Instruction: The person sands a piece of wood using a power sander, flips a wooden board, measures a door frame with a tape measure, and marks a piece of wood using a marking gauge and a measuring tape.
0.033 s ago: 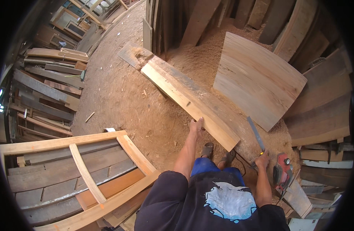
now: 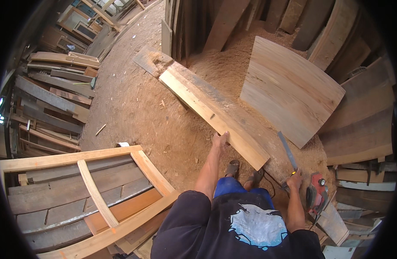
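Note:
A long pale wooden board [image 2: 215,121] rests on a wider, dusty plank [image 2: 237,114] that slants across the middle. My left hand [image 2: 220,139] grips the near edge of the pale board, thumb on top and the other fingers mostly hidden under it. To the right, my right hand [image 2: 294,179] is closed round the yellow-and-dark handle of what looks like a hand saw [image 2: 287,151]. Its flat grey blade points up and away, over the right end of the plank and apart from the pale board.
A red power planer [image 2: 316,192] sits right of my right hand. A broad wooden panel [image 2: 292,90] lies beyond the plank. At lower left is a wooden frame [image 2: 97,192] over boards. Stacked timber [image 2: 56,95] lines the left; sawdust covers the floor [image 2: 133,112].

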Demonstrator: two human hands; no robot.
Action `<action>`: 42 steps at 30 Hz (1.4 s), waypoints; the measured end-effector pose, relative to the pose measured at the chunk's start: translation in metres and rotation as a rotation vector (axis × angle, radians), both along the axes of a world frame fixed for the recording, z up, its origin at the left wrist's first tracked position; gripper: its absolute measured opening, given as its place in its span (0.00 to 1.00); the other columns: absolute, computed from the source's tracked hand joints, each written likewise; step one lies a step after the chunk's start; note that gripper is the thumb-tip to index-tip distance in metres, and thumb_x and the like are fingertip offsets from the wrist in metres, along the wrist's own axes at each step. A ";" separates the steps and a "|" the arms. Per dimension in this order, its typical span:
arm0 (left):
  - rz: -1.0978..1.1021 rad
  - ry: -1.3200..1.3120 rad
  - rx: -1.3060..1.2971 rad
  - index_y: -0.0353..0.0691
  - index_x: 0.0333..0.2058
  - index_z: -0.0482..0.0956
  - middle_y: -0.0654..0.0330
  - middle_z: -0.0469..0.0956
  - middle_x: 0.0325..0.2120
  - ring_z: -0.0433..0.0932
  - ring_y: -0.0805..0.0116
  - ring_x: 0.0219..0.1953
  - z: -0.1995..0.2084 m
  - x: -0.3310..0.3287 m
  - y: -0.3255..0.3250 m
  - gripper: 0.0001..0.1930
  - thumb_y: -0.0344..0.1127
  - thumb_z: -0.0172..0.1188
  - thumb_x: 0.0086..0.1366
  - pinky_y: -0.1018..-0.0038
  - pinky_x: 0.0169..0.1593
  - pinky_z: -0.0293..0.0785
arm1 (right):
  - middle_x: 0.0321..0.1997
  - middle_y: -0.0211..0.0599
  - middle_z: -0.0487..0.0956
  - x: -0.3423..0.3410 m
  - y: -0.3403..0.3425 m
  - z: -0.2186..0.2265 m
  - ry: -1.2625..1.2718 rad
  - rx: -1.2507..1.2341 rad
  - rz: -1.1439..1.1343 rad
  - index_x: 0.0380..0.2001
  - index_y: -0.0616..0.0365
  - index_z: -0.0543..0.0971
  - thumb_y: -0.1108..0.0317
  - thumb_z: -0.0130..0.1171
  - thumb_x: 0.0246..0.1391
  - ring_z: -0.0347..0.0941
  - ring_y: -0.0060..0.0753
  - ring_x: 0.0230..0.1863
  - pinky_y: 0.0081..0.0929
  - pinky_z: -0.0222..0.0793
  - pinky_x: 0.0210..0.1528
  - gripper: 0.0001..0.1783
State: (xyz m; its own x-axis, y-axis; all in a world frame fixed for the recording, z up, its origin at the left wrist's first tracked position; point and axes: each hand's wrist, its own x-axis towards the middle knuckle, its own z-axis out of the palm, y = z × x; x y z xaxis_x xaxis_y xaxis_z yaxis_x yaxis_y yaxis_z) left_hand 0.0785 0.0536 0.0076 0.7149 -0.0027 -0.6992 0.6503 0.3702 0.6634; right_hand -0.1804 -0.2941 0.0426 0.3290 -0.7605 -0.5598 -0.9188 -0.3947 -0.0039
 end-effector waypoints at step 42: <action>-0.193 0.096 -0.080 0.42 0.57 0.68 0.51 0.77 0.49 0.80 0.50 0.48 -0.006 -0.034 0.002 0.21 0.39 0.60 0.70 0.49 0.45 0.81 | 0.62 0.67 0.63 -0.005 0.008 0.010 0.018 0.015 -0.235 0.73 0.45 0.46 0.68 0.62 0.52 0.69 0.63 0.61 0.46 0.69 0.61 0.49</action>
State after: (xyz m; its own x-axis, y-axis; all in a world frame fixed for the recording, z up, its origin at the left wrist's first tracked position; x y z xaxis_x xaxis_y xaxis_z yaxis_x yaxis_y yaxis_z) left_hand 0.0444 0.0556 0.0014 0.6258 -0.1908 -0.7563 0.7729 0.2815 0.5686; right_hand -0.1853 -0.2861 0.0529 0.1339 -0.8068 -0.5754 -0.9855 -0.1697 0.0087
